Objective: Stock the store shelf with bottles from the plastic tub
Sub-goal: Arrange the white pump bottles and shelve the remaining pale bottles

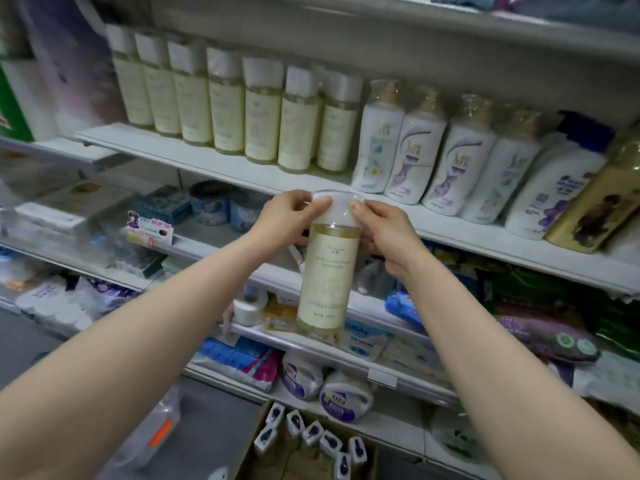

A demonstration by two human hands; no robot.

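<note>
Two bare hands hold one tall clear plastic bottle (329,278) out in front of the shelves. The bottle has pale yellow liquid inside, a cream label and a white cap. It stands upright in the air between the hands, with its top at the fingers and its body hanging below them. The left hand (292,216) is on the left side of the cap and pinches it with curled thumb and fingers. The right hand (382,233) is on the right side. Its thumb presses the cap and its other fingers curl round behind the bottle's neck. Low down, just past the arms, a brown cardboard box (301,462) holds small white packets with dark shapes on them. Behind the bottle are lower white shelves full of soft packs and round tubs. Farther up and back, on the white metal shelf (194,157), seven matching bottles (263,112) stand in a row. Right beside that row stand white squeeze bottles with purple pictures (436,157), close against one another.
</note>
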